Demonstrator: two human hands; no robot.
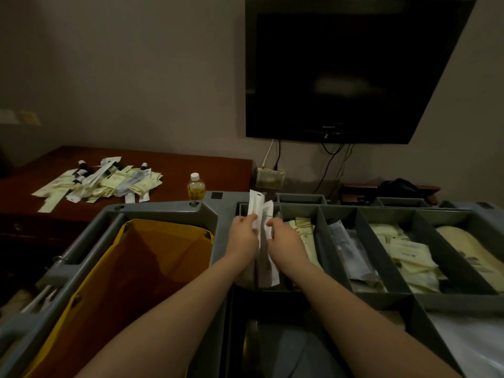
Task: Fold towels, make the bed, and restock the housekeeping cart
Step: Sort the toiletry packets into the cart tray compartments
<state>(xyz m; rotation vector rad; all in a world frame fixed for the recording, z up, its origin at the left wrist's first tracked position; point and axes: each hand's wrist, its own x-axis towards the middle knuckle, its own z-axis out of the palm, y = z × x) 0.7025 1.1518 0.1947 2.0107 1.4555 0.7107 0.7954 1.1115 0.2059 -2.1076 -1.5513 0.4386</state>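
Head view is showing me a loose pile of amenity packets (98,184) lying on the wooden desk (204,165) at far left, well apart from the cart, with a small capped bottle (195,186) standing just behind the cart's rim. Next along, the yellow bag (131,268) is hanging open inside the grey housekeeping cart (163,210). My left hand (243,236) is pinching a small bundle of long white sachets (260,211) from its left side. My right hand (285,238) is pinching the same bundle from the right, fingers curled against the paper. The sachets are standing upright over the leftmost narrow compartment (276,205), their lower ends reaching down among others lying there. Further right, other compartments are holding clear-wrapped items (351,249) and cream packets (403,252).

I am judging the risk like this: the sachets are looking thin and slippery, so if either pinch is loosening, some may be fanning out and sliding into the neighbouring slot, or tipping left into the bag. Pushing them down unevenly may be crumpling them against the divider.
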